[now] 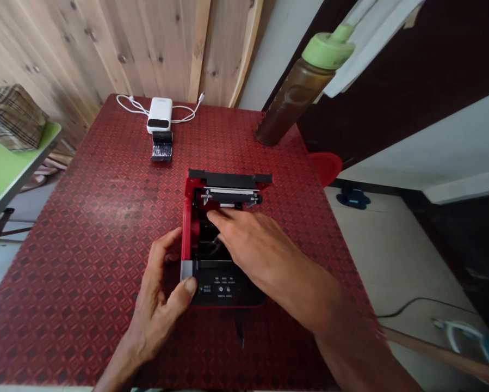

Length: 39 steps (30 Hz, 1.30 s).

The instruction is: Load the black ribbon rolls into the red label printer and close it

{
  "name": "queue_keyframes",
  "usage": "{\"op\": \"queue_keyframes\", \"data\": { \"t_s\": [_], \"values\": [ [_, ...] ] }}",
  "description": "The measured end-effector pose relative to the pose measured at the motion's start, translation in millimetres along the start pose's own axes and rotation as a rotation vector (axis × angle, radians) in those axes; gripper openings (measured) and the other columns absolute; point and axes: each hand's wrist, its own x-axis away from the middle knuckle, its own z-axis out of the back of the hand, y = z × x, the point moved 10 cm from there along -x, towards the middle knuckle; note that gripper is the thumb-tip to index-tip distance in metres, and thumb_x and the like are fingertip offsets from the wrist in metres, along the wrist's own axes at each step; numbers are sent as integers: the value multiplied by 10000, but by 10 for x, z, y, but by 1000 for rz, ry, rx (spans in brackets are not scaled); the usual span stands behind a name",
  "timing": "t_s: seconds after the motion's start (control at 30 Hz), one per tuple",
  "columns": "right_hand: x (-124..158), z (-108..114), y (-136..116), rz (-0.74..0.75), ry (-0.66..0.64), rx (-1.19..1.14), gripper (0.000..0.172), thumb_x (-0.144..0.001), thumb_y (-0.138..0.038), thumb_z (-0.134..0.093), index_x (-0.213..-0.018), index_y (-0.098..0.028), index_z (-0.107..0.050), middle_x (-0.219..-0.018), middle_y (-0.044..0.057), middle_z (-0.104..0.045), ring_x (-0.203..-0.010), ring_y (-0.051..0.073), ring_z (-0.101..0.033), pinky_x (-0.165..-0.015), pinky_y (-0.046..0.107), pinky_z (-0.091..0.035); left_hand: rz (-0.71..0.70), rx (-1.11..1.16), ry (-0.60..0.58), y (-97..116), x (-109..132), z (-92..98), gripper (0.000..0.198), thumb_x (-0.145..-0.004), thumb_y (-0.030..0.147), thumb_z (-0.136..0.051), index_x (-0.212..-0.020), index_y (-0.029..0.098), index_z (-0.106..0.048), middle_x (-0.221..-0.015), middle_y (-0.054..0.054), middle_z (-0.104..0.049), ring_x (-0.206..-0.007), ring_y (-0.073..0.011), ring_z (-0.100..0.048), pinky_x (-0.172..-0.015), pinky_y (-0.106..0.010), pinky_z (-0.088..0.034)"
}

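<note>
A red and black receipt printer (228, 286) sits on the table with its black lid (230, 178) raised at the far side. This exposes a metal roller assembly (230, 196). My left hand (156, 305) grips the printer's near left corner, with the thumb on its grey edge. My right hand (256, 245) reaches over the dark compartment, its fingers pointing in below the roller assembly. The fingertips hide part of the compartment, so I cannot tell whether they hold anything.
The red patterned table (85, 218) holds a white power bank (159, 115) with a white cable, a small black object (161, 146), and a brown bottle with a green cap (305, 106) near the far right corner. A green surface with a plaid bag (12, 117) stands left.
</note>
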Motion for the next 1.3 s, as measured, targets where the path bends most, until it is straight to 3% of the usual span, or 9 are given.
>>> {"op": "queue_keyframes", "data": {
  "t_s": [0.13, 0.23, 0.47, 0.7, 0.9, 1.0, 1.1, 1.17, 1.3],
  "values": [
    [258, 87, 5, 150, 141, -183, 472, -995, 71, -490, -1258, -219, -753, -1325, 76, -798, -1104, 224, -798, -980, 371, -636, -3, 0, 4, 2, -1, 7, 648, -1037, 564, -654, -1624, 338, -498, -1650, -102, -543, -1463, -379, -535, -1210, -598, -419],
    [384, 166, -34, 276, 208, -275, 407, -1002, 52, -553, -1196, -219, -785, -1257, 56, -822, -1165, 212, -776, -1055, 371, -619, -4, 16, 0, 8, -6, -4, 645, -1042, 570, -645, -1624, 335, -499, -1636, -103, -561, -1446, -381, -558, -1206, -597, -426],
    [376, 173, -57, 281, 166, -307, 279, -1035, 4, -608, -863, -181, -725, -879, 19, -736, -794, 165, -694, -718, 295, -559, 34, 140, -23, 44, 39, 11, 608, -1057, 544, -625, -1613, 320, -525, -1648, -109, -581, -1471, -388, -574, -1169, -563, -496],
    [698, 303, -23, 311, 488, -364, 229, -1070, -4, -569, -1018, -171, -716, -986, 51, -728, -879, 181, -678, -812, 332, -584, -244, -108, 150, 739, -432, 368, 514, -1059, 560, -643, -1511, 315, -649, -1558, -84, -659, -1454, -341, -595, -1170, -498, -477],
    [949, 308, -98, 325, 630, -372, 215, -1037, 24, -600, -1026, -136, -742, -986, 70, -722, -883, 176, -679, -785, 308, -595, -379, -114, 134, 1135, -934, 214, 366, -1088, 572, -599, -1198, 300, -820, -1235, -54, -781, -1190, -266, -686, -1051, -416, -510],
    [1023, 257, -162, 309, 681, -289, 206, -1028, 32, -606, -1049, -101, -761, -982, 97, -735, -867, 190, -687, -784, 328, -609, -371, -54, 170, 1123, -885, 203, 270, -1054, 491, -696, -951, 274, -819, -1105, -41, -789, -1196, -251, -695, -1069, -395, -507],
    [1112, 221, -239, 306, 765, -166, 204, -1025, 35, -610, -1069, -79, -773, -991, 127, -767, -834, 199, -693, -770, 346, -615, -315, -21, 175, 1016, -730, 192, 191, -967, 368, -814, -826, 247, -772, -1213, -56, -782, -1408, -285, -624, -1157, -405, -479],
    [1162, 203, -272, 293, 815, -107, 204, -1019, 36, -620, -1072, -82, -777, -1018, 143, -787, -875, 214, -715, -802, 356, -628, -223, 53, 171, 858, -627, 185, 125, -918, 354, -855, -934, 252, -784, -1363, -61, -747, -1480, -305, -578, -1205, -436, -463],
    [1205, 190, -247, 185, 879, -20, 175, -1008, -9, -682, -1083, -140, -772, -1320, 205, -784, -1250, 328, -722, -1017, 466, -615, 30, 240, 167, 431, -442, 133, 599, -831, 355, -906, -1385, 316, -680, -1561, -74, -653, -1562, -336, -509, -1264, -516, -439]
  ]
}}
